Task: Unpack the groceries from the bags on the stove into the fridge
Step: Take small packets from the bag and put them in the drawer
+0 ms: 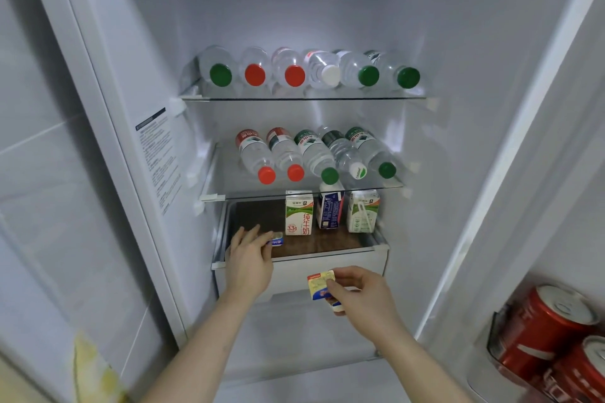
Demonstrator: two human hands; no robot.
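Two hands at the open fridge (458, 108), each w/ a small packet.
Left hand (250, 258) pinches a blue packet (276, 240) over the brown bottom shelf (262, 216), beside the milk carton (298, 213). Right hand (358, 293) holds a yellow packet (320, 285) btw thumb and curled fingers, in front of the drawer (294, 271).

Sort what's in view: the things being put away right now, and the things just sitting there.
In hand:
left hand with small blue packet
right hand with yellow packet
wooden shelf

Just sitting:
water bottles
milk cartons
red cans
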